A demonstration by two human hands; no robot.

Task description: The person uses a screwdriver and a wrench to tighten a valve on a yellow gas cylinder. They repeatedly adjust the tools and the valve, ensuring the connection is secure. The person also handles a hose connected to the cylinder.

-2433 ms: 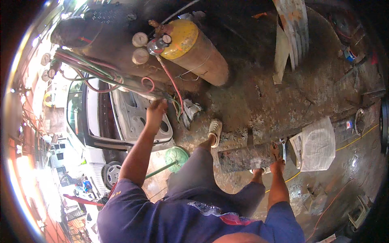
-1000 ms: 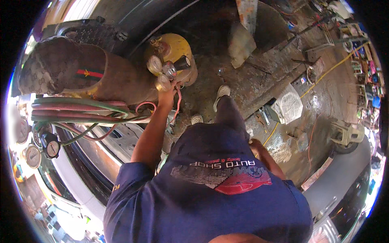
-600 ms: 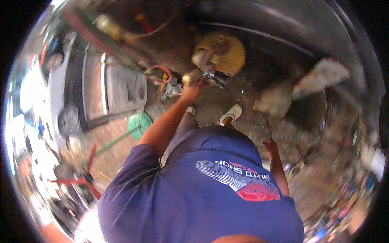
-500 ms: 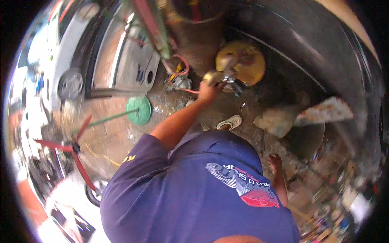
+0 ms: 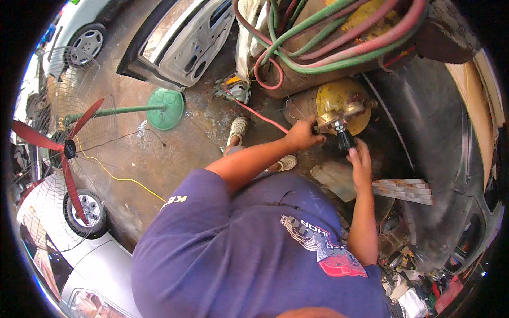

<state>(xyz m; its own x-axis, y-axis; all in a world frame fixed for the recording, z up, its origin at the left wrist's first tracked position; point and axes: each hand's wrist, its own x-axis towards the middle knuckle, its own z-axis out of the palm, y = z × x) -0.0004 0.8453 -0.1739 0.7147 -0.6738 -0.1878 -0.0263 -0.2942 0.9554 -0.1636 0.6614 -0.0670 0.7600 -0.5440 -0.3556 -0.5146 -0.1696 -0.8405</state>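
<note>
My left hand (image 5: 306, 133) is closed on a brass and chrome fitting (image 5: 338, 126) with round, gauge-like parts. A black cylindrical end sticks out of this fitting toward me, and my right hand (image 5: 361, 165) has its thumb and fingers on it. An orange hose (image 5: 258, 116) runs along the floor up to my left hand. Just behind the fitting is a yellow gas cylinder (image 5: 326, 95) with a brass valve at its right side. Whether fitting and cylinder are joined cannot be made out.
Red and green hoses (image 5: 318, 61) are looped above the cylinder. At left are a red-bladed fan (image 5: 69, 148) with a green round base (image 5: 165, 108), and a white car door (image 5: 196, 45). Dark car bodywork (image 5: 403, 127) and stacked strips (image 5: 403, 191) lie to my right.
My right hand has come up from beside my body to the fitting's black end. My left hand still holds the fitting. The whole view has turned and shifted.
</note>
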